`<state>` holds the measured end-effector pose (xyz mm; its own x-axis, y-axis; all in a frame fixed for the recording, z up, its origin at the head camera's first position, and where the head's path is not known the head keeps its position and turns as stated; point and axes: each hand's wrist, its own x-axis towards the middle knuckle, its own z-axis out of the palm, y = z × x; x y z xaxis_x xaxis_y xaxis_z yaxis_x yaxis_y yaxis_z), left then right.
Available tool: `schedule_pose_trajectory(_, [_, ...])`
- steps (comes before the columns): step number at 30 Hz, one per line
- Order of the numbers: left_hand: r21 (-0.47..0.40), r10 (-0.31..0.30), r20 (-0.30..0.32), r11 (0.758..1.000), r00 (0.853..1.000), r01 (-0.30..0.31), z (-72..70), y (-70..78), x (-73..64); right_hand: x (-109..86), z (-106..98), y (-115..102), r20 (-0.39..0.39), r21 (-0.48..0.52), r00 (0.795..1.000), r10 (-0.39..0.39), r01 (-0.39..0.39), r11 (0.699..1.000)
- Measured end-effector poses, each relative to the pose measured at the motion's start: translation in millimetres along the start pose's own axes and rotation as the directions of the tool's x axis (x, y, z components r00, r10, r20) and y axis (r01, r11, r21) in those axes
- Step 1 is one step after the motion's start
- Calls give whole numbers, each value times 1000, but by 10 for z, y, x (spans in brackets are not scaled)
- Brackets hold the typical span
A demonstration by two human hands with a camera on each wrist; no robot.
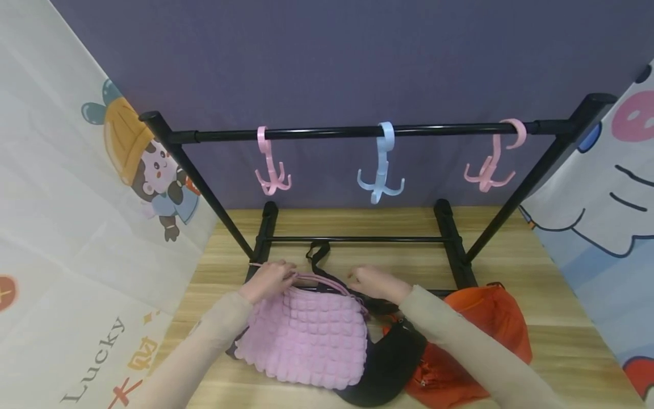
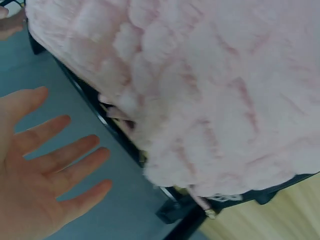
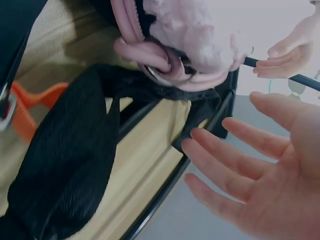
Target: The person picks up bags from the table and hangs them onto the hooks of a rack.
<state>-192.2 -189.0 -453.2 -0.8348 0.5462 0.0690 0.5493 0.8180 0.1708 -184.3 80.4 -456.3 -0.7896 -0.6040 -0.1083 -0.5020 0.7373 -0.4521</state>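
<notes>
A pink puffy quilted handbag lies on the wooden surface in the head view, its pink handle at the top. My left hand is over the bag's upper left corner; in the left wrist view its fingers are spread and hold nothing. To the right of the bag is my right hand, above a black strap. The right wrist view shows that hand's fingers loosely extended beside the bag's handle ring and the black strap. Under the handbag's right side shows a black bag.
An orange bag lies at the right, partly behind my right sleeve. A black rack's top bar carries a pink hook, a blue hook and a second pink hook. The rack's lower bar crosses behind my hands.
</notes>
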Motion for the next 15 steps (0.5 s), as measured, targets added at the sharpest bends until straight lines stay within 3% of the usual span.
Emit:
schedule_pose_trajectory(10, [-28, -112, 55, 993, 992, 113, 101, -125, -2, 136, 109, -55, 107, 51, 993, 44, -50, 997])
schedule_pose_trajectory(15, [-9, -101, 33, 995, 994, 102, 142, -144, 6, 181, 160, -50, 115, 30, 992, 48, -52, 998])
